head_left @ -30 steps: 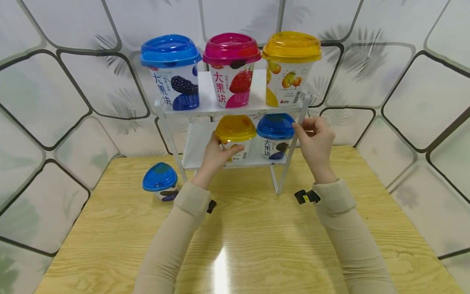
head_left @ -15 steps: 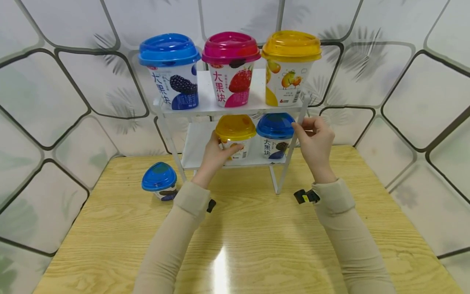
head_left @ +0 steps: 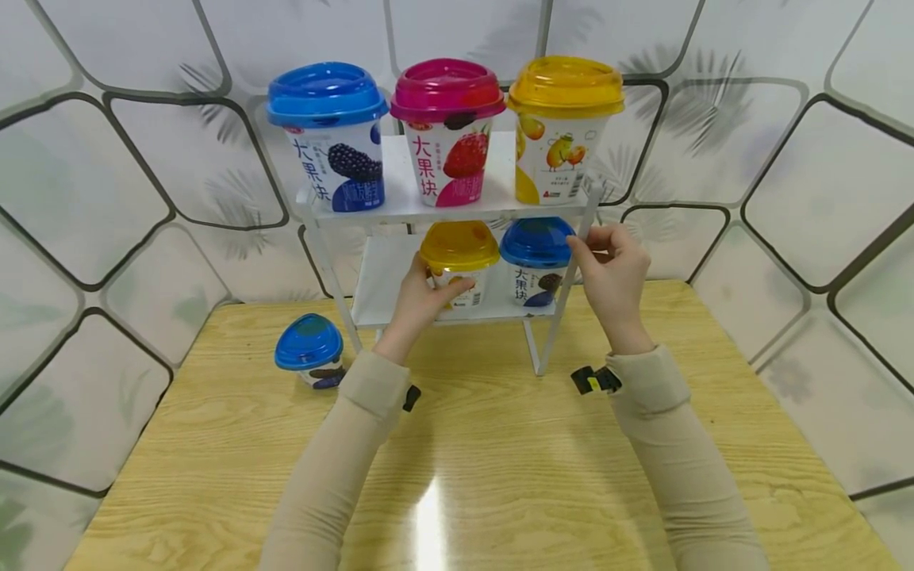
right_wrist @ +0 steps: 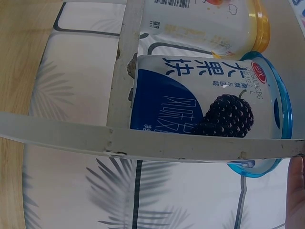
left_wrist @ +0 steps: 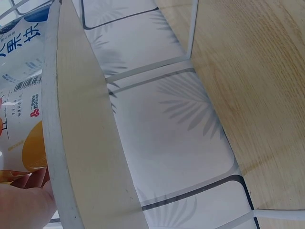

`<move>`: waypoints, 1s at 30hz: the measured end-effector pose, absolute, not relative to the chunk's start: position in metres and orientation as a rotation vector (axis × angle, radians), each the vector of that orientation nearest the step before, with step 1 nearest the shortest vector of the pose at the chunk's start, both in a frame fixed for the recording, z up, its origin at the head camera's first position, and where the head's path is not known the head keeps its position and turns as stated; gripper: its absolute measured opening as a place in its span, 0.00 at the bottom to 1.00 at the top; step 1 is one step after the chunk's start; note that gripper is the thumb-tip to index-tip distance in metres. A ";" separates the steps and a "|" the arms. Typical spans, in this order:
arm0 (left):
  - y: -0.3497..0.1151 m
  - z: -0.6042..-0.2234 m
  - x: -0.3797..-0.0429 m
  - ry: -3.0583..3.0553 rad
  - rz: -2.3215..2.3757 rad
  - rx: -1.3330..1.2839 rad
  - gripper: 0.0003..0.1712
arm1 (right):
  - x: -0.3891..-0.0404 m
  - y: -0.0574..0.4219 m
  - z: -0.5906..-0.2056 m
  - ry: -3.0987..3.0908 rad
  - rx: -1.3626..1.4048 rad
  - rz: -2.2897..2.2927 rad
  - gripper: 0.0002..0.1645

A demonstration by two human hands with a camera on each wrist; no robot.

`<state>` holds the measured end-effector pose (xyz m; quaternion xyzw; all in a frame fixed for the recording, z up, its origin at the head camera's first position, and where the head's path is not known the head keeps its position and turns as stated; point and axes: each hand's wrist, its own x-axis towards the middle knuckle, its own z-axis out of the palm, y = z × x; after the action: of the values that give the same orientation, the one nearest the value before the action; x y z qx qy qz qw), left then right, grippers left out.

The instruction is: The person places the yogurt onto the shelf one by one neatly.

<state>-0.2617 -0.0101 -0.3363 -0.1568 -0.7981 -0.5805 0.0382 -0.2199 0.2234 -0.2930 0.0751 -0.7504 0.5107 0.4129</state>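
Observation:
In the head view my left hand (head_left: pixel 421 305) grips a yogurt cup with a yellow lid (head_left: pixel 460 246), thumb across its front, on the rack's lower shelf. Close to its right stands a blackberry yogurt cup with a blue lid (head_left: pixel 537 244). My right hand (head_left: pixel 617 270) pinches the right front post of the white two-tier rack (head_left: pixel 564 297), its fingertips beside that blue lid. The left wrist view has part of my left hand (left_wrist: pixel 26 205) below the yellow-lidded cup (left_wrist: pixel 19 124). At the right wrist view's edge, only a sliver of my right hand (right_wrist: pixel 295 191) shows.
On the upper shelf stand a blue-lidded cup (head_left: pixel 336 143), a pink-lidded strawberry cup (head_left: pixel 448 135) and a yellow-lidded cup (head_left: pixel 564 131). Another blue-lidded cup (head_left: pixel 309 349) is on the wooden table (head_left: pixel 514 460), left of the rack. A patterned wall covering (head_left: pixel 807 222) encloses the table.

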 end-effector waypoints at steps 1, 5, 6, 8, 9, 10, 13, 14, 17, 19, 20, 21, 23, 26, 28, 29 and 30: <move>-0.010 -0.336 -0.262 -2.450 -1.774 -0.481 0.40 | -0.220 0.223 -0.293 -1.887 0.187 1.284 0.12; -0.010 -0.335 -0.262 -2.456 -1.759 -0.486 0.40 | -0.220 0.223 -0.292 -1.887 0.188 1.286 0.12; -0.009 -0.335 -0.262 -2.459 -1.757 -0.485 0.40 | -0.220 0.223 -0.292 -1.889 0.185 1.287 0.12; -0.009 -0.335 -0.262 -2.458 -1.764 -0.486 0.40 | -0.219 0.223 -0.292 -1.892 0.182 1.287 0.13; -0.009 -0.335 -0.262 -2.458 -1.769 -0.483 0.41 | -0.219 0.223 -0.292 -1.894 0.181 1.287 0.13; -0.009 -0.335 -0.262 -2.458 -1.772 -0.483 0.41 | -0.219 0.223 -0.292 -1.896 0.180 1.288 0.13; -0.009 -0.335 -0.262 -2.458 -1.776 -0.480 0.40 | -0.219 0.223 -0.293 -1.895 0.183 1.284 0.13; -0.009 -0.335 -0.262 -2.460 -1.774 -0.478 0.40 | -0.220 0.223 -0.293 -1.893 0.185 1.283 0.13; -0.009 -0.335 -0.261 -2.462 -1.777 -0.481 0.40 | -0.220 0.224 -0.294 -1.889 0.190 1.278 0.13; -0.009 -0.335 -0.261 -2.462 -1.786 -0.488 0.40 | -0.220 0.224 -0.294 -1.891 0.188 1.278 0.13; -0.009 -0.335 -0.260 -2.461 -1.795 -0.490 0.40 | -0.220 0.224 -0.294 -1.892 0.186 1.278 0.13; -0.010 -0.335 -0.260 -2.457 -1.806 -0.492 0.40 | -0.220 0.224 -0.294 -1.894 0.184 1.279 0.13; -0.010 -0.336 -0.259 -2.451 -1.826 -0.491 0.41 | -0.220 0.224 -0.294 -1.897 0.180 1.280 0.13; -0.012 -0.337 -0.258 -2.441 -1.833 -0.490 0.40 | -0.220 0.223 -0.294 -1.896 0.177 1.286 0.13; -0.013 -0.339 -0.258 -2.438 -1.822 -0.493 0.40 | -0.220 0.223 -0.294 -1.895 0.176 1.286 0.13; -0.014 -0.339 -0.257 -2.437 -1.814 -0.497 0.40 | -0.219 0.223 -0.294 -1.894 0.176 1.287 0.13; -0.014 -0.340 -0.257 -2.435 -1.804 -0.503 0.40 | -0.219 0.223 -0.293 -1.893 0.176 1.284 0.13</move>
<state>-0.2573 -0.0141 -0.3401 -0.1638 -0.7922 -0.5869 0.0347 -0.2193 0.2232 -0.2932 0.0699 -0.7523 0.5102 0.4109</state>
